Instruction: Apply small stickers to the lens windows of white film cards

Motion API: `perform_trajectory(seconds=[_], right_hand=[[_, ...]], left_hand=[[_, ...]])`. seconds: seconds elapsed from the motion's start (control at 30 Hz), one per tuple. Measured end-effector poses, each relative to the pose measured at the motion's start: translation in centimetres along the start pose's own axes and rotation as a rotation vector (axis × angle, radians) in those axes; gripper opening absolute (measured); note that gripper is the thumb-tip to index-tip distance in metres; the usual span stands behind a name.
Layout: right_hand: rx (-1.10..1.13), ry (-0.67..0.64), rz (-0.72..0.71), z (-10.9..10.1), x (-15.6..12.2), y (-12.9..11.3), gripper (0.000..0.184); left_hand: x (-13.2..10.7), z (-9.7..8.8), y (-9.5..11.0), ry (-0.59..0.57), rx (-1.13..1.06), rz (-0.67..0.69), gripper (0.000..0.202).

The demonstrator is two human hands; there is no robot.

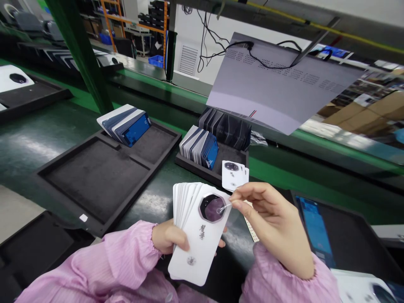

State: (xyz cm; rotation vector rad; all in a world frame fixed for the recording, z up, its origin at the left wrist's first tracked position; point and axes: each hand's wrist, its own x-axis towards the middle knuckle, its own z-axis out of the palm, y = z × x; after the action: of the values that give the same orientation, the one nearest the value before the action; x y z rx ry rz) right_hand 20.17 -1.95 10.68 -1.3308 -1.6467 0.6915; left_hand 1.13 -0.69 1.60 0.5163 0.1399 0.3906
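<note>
My left hand (170, 237) is wrapped round a fanned stack of white phone back covers (206, 263), thumb on the front one. That front cover carries a dark octagonal camera window (213, 207), dark lettering below it and a small round mark near its bottom. Thumb and forefinger of my right hand (274, 223) pinch a thin clear film strip (224, 207), whose far end lies over the camera window. Behind my right fingers are a few more white covers (232, 174) with dark camera windows, partly overlapping. A beige dotted strip (251, 225) is partly hidden by that hand.
A black tray (91, 185) on the left holds a slanted row of covers (126, 124). Another black tray (225, 158) ahead carries upright covers (198, 145). At right lies a tray (353, 240) with a blue-backed piece (315, 227). A grey panel (268, 86) with cables hangs above.
</note>
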Motion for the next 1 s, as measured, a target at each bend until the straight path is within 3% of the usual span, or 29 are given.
perform_trajectory(seconds=[0.17, 0.23, 0.27, 0.4, 0.5, 0.57, 0.67, 0.77, 1.0], right_hand=[[-0.020, -0.042, 0.002, 0.3, -0.1, 0.3, 0.012], [-0.007, 0.014, 0.012, 0.1, -0.1, 0.2, 0.011], [0.012, 0.099, 0.022, -0.1, -0.1, 0.1, 0.012], [0.196, 0.643, -0.065, -0.9, 0.0, -0.3, 0.021], [0.279, 0.774, -0.142, -1.4, -0.1, -0.6, 0.022], [0.226, 0.699, -0.090, -1.7, -0.4, -0.6, 0.023], [0.085, 0.397, 0.024, -1.8, -0.8, -0.6, 0.021], [0.006, 0.150, 0.036, -1.4, -0.8, -0.5, 0.016], [-0.037, 0.003, -0.019, -0.3, -0.3, -0.3, 0.015]], left_hand=[[0.0, 0.3, 0.2, -0.015, 0.015, 0.012, 0.076], [0.0, 0.3, 0.2, -0.013, 0.011, 0.022, 0.075], [0.0, 0.3, 0.2, -0.011, 0.005, 0.018, 0.075], [-0.1, -0.2, 0.0, -0.010, 0.004, -0.025, 0.077], [-0.2, -0.5, 0.0, -0.019, 0.020, -0.022, 0.077], [-0.2, -0.4, 0.0, -0.019, 0.026, -0.016, 0.076], [-0.1, -0.3, 0.0, -0.010, 0.034, -0.032, 0.077], [0.0, -0.2, -0.1, 0.013, 0.052, -0.023, 0.077], [0.2, 0.1, -0.1, 0.054, 0.057, -0.025, 0.080]])
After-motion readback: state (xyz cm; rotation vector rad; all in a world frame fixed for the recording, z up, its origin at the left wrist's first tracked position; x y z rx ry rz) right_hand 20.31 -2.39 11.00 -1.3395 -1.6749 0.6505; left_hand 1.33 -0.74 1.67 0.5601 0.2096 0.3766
